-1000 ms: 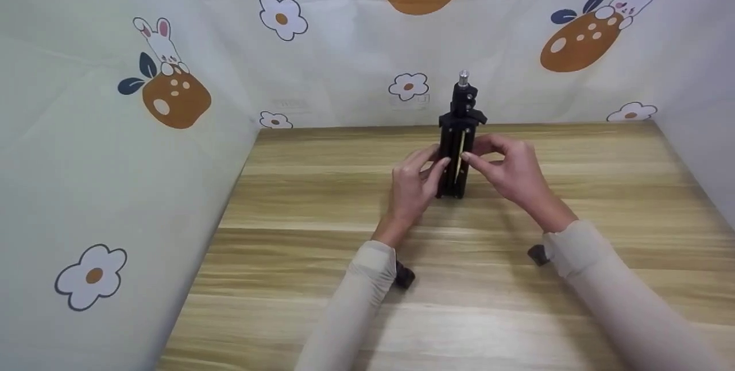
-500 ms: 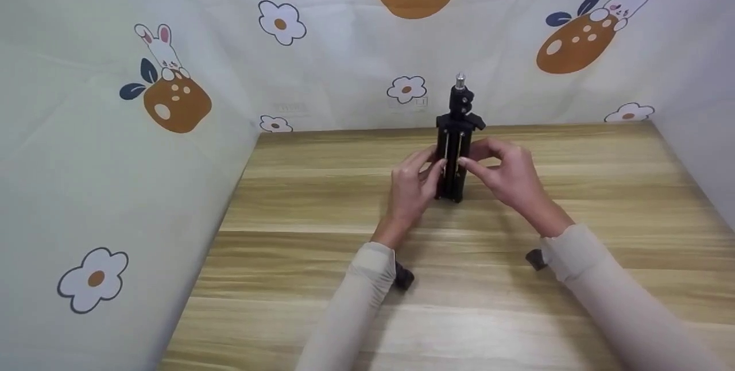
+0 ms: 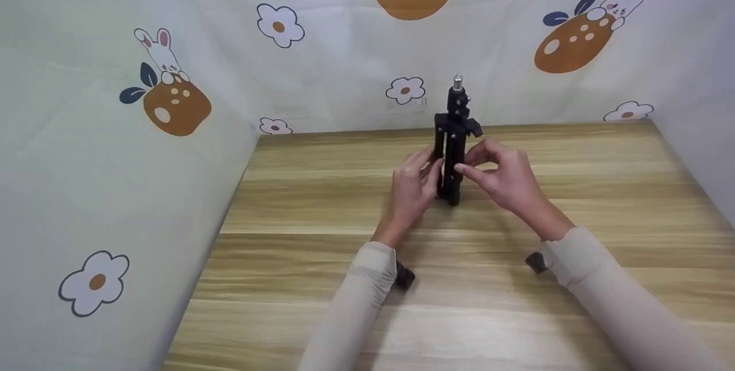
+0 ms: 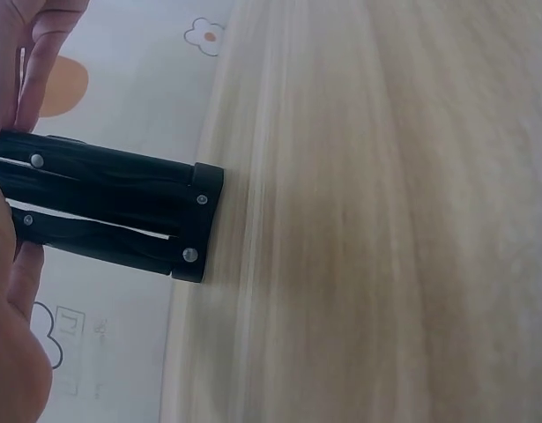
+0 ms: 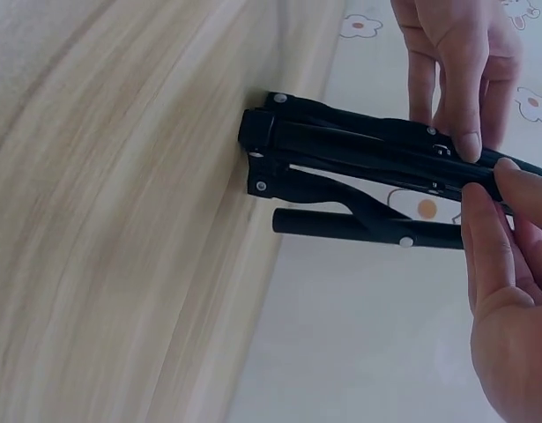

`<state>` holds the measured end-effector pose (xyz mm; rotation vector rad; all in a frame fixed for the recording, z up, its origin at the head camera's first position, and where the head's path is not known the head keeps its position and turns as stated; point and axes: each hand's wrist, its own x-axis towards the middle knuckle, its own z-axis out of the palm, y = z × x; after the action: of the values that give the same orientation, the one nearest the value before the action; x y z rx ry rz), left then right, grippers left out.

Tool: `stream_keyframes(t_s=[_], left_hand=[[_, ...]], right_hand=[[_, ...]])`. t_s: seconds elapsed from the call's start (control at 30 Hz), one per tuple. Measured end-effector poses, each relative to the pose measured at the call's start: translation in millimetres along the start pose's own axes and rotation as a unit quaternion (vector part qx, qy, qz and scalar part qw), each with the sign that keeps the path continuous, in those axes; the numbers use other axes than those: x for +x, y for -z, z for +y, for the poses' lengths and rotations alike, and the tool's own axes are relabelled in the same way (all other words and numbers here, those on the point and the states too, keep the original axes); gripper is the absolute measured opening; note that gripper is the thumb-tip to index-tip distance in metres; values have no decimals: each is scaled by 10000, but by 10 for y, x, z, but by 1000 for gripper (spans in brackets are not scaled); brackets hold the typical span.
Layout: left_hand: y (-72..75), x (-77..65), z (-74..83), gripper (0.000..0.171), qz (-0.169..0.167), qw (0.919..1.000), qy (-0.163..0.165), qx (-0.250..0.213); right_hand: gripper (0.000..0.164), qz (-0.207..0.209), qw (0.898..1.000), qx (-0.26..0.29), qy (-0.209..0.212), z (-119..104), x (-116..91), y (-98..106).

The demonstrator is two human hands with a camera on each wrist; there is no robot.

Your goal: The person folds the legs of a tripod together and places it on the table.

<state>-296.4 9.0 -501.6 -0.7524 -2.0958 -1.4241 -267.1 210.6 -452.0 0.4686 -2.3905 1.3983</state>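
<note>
Turned slightly since the earlier frame, the black, silver-tipped folding stand [image 3: 452, 155] is upright on the worktop [image 3: 310, 204]; left hand [image 3: 414, 178] and right hand [image 3: 508, 177], fingers curled, pinch its opposite sides.

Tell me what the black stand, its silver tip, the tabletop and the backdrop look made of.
Black stand: probably coated metal or plastic, going by its smooth, dark legs with silvery fasteners.
Silver tip: likely bare metal, from its shine.
Tabletop: wood or wood-look laminate, smooth, with streaked grain.
Backdrop: fabric or thin plastic sheet, matte, printed, showing creases.
</note>
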Motion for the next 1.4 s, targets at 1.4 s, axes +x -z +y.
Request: stream_keyframes(t_s=[1.4], left_hand=[[-46,-10,-128,26,-108,9995,210,-209]], right_hand=[[31,-120,9992,379,3,133,224,10]])
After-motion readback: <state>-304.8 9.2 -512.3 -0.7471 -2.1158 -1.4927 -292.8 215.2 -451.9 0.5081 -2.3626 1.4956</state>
